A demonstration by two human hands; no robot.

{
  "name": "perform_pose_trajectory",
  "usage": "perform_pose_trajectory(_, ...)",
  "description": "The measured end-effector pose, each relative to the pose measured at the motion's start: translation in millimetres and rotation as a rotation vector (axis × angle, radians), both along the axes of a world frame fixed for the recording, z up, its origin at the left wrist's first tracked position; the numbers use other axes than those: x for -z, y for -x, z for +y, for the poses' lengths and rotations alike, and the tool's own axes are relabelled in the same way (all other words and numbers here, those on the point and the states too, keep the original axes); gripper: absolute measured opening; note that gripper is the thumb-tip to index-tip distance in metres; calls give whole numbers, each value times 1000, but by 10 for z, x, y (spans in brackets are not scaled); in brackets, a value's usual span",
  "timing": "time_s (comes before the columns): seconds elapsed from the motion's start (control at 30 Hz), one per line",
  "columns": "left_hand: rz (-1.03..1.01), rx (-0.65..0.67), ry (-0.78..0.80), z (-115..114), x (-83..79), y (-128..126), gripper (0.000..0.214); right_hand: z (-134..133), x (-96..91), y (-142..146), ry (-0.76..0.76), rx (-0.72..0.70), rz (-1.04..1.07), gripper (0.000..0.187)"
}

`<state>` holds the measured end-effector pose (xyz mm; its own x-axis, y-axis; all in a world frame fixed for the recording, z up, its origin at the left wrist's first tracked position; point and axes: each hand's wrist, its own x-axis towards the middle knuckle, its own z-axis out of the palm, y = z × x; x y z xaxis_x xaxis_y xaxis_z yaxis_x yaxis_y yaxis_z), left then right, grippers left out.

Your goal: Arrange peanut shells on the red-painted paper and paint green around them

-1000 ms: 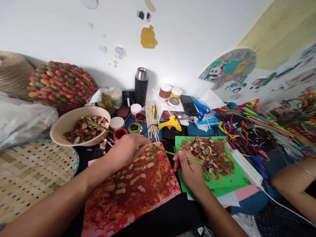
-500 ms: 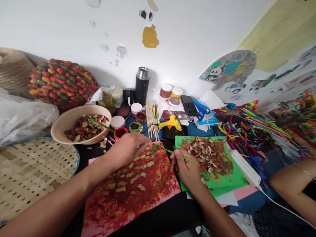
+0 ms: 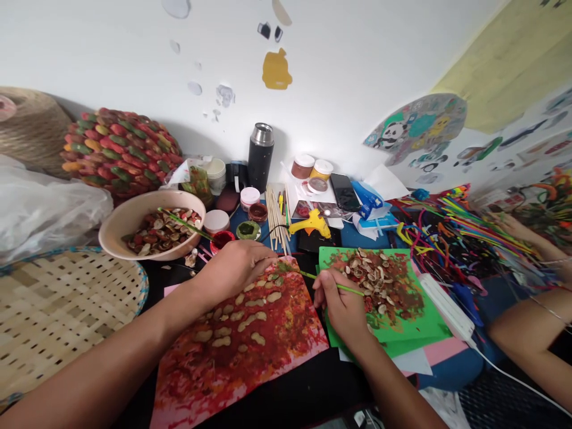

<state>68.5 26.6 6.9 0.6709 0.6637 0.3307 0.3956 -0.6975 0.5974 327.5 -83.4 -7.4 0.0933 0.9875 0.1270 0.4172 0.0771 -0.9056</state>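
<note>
My right hand (image 3: 342,304) grips a thin green paintbrush (image 3: 348,290), its tip pointing left over the top of a red-painted pink sheet (image 3: 286,345). My left hand (image 3: 239,265) rests at the sheet's upper edge with fingers bent and pressed together; whatever they hold is hidden. Rows of peanut shells (image 3: 252,322) lie on the sheet, mostly plain tan, with green paint on a few near the brush tip. Just beyond my left hand stand open pots of red paint (image 3: 222,240) and green paint (image 3: 248,230). A second green brush (image 3: 181,221) lies across the bowl and red pot.
A bowl (image 3: 109,238) of shells and a woven tray (image 3: 67,316) sit left. Green paper (image 3: 415,333) with shell pieces lies right, beside a white power strip (image 3: 447,307). Behind are a yellow glue gun (image 3: 310,224), sticks (image 3: 276,220) and a black flask (image 3: 260,158). Another person's arm (image 3: 531,333) is far right.
The view has shifted slightly. Both my hands keep nearly the same place over the sheet. At the far right, more of the other person's arm shows near the pipe cleaners.
</note>
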Motion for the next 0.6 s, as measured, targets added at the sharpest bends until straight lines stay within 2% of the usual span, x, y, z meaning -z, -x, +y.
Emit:
perform_pose_trajectory(0.1, 17, 13, 11, 19, -1, -8, 36, -45, -84, 10, -32, -23, -32, 53)
perform_pose_trajectory(0.23, 51, 15, 2, 38, -37, -41, 39, -32, -163, 96, -96, -137, -194, 54)
perform_pose_trajectory(0.43, 105, 1, 20, 43, -64, -70, 36, 52, -138, 186, -202, -182, -340, 49)
perform_pose_trajectory(0.6, 152, 0, 38, 44, -100, -85, 36, 43, -130, 172, -190, -206, -332, 42)
